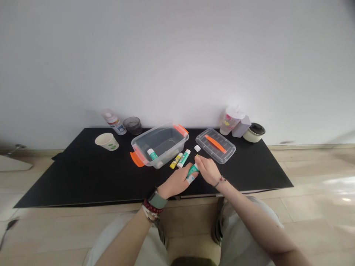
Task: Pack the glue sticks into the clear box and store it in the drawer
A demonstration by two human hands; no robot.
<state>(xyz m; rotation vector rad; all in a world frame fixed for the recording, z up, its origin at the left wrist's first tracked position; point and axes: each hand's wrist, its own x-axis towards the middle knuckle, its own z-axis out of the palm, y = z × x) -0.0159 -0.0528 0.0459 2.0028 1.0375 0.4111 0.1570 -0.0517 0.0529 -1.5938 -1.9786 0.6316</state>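
My left hand point(177, 181) is closed around the lower end of a green and white glue stick point(192, 171) over the black table point(83, 173). My right hand point(207, 168) pinches the stick's upper end, where a bit of yellow shows. A small white cap point(197, 148) lies just beyond my hands. A yellow glue stick point(175, 161) and a green one point(183, 158) lie side by side left of my hands. Another green stick point(152, 154) lies inside the clear bin with orange latches point(159, 144).
The bin's clear lid with an orange handle point(215, 145) lies to the right. A paper cup point(107, 141), a small bottle point(113, 122) and a dark cup point(132, 125) stand at the back left. A plastic tumbler point(231, 120), a white box point(242, 126) and a lidded bowl point(254, 132) stand at the back right.
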